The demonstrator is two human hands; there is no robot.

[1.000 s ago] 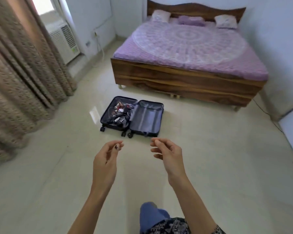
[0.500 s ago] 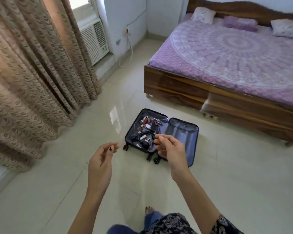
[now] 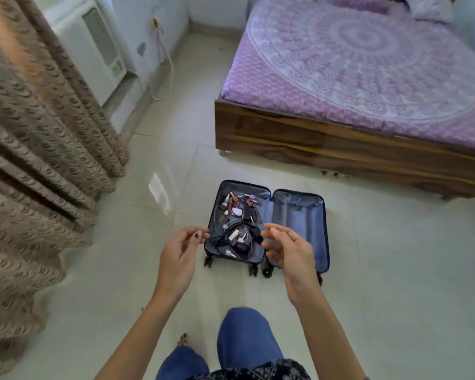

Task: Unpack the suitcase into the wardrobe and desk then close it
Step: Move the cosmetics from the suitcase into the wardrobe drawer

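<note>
While the suitcase (image 3: pixel 296 215) lies open, both hands (image 3: pixel 177 252) (image 3: pixel 291 255) hover.

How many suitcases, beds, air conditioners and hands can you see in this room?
suitcase: 1
bed: 1
air conditioner: 1
hands: 2, the left hand and the right hand
Total: 5

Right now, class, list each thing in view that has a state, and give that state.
Suitcase: open flat on the floor, one half holding small items, the other bare.
Left hand: relaxed, holding nothing.
Right hand: relaxed, holding nothing.
Curtain: hanging to the floor.
Bed: made.
</note>
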